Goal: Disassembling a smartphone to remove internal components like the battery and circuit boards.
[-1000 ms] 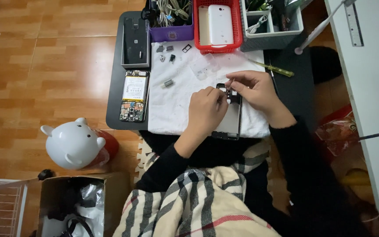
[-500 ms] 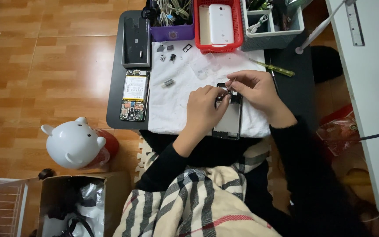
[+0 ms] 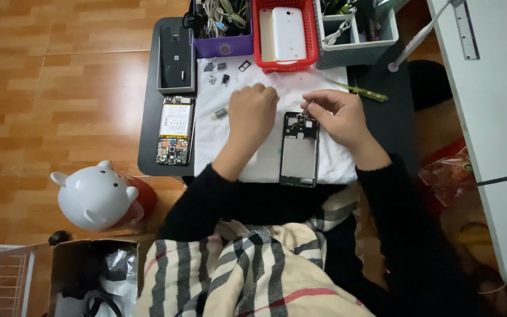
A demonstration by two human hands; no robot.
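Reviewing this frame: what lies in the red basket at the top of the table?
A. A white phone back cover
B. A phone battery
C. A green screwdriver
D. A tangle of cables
A: the red basket holds a white phone back cover, lying flat and filling most of it.

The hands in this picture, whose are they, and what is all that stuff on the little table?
They belong to one person wearing a camera on the head, so you look straight down at a small dark table. On its white cloth lies an opened black phone frame. The right hand pinches something tiny at the frame's top end; too small to tell what. The left hand rests on the cloth beside it. Another opened phone showing its battery lies left. A red basket holds a white phone back cover.
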